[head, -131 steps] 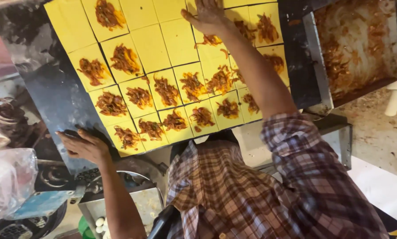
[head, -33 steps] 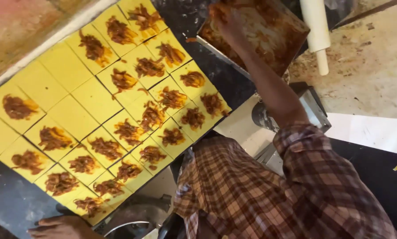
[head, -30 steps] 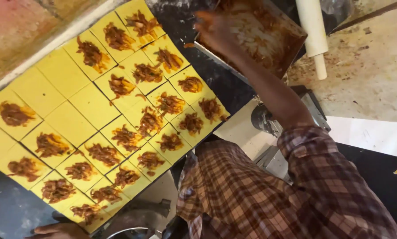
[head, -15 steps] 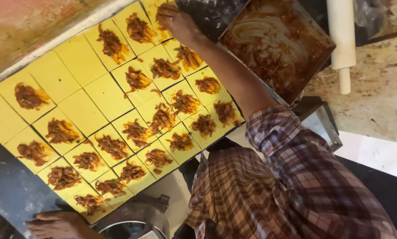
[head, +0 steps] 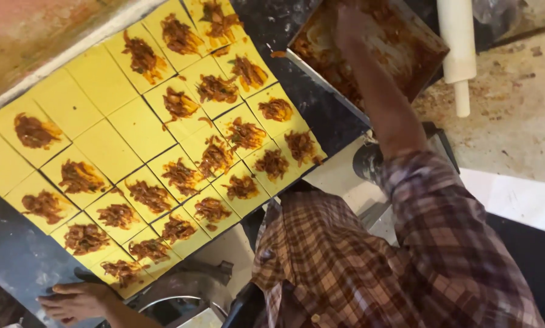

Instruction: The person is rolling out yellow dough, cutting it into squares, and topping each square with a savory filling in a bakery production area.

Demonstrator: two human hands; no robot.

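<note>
Filling (head: 400,45), brown and shredded, lies in the metal tray (head: 321,70) beside the yellow dough squares (head: 126,121). Right hand (head: 351,21) reaches into it, grip too blurred to tell. Left hand (head: 78,299) rests flat, fingers spread, on the dark counter (head: 11,261), holding nothing.

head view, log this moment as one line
right hand: in metal tray of brown filling | left hand: flat on dark worktop | yellow dough squares: most topped, some bare | rolling pin: beside tray

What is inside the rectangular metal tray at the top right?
The rectangular metal tray holds brown shredded filling smeared across its floor. The right hand reaches in, covering the filling beneath it.
</note>
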